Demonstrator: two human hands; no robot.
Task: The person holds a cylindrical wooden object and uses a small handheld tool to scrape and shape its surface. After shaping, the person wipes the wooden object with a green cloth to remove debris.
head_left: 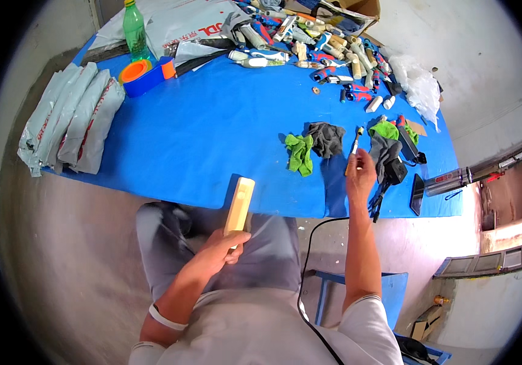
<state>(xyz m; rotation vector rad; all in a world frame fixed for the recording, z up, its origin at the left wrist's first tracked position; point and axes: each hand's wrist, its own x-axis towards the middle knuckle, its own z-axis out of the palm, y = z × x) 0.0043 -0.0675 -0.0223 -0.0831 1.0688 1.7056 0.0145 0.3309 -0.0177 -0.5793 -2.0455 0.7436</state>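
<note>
Wooden block (240, 201), pale, long and straight-sided, is sitting in the left hand (217, 250); that hand's fingers are gripping the near end, with the free length pointing away from the wearer and leaning slightly right; its far end is overlapping the near edge of the blue-covered table (182, 134) in this view, while its gripped end is showing over the wearer's lap.

Right hand (361, 176) is reaching over the table, farther forward and well to the right of the block; its fingers are bending at a slender tool (354, 146) with a white shaft and a yellow-and-dark tip; whether they are pinching it or only touching it, I cannot tell, as the hand is covering part of the shaft.

Shaft and tip are extending beyond the right fingers, away from the wearer and tilting slightly right; the long axes of tool and block are thus running nearly parallel; the right hand is clearly the nearer to the tool, the left being well apart from it.

Dark grey cloth (327, 140) and green cloth (299, 154) are lying to the tool's left; a black power adapter (396, 172) is lying just right of the right hand.
</note>
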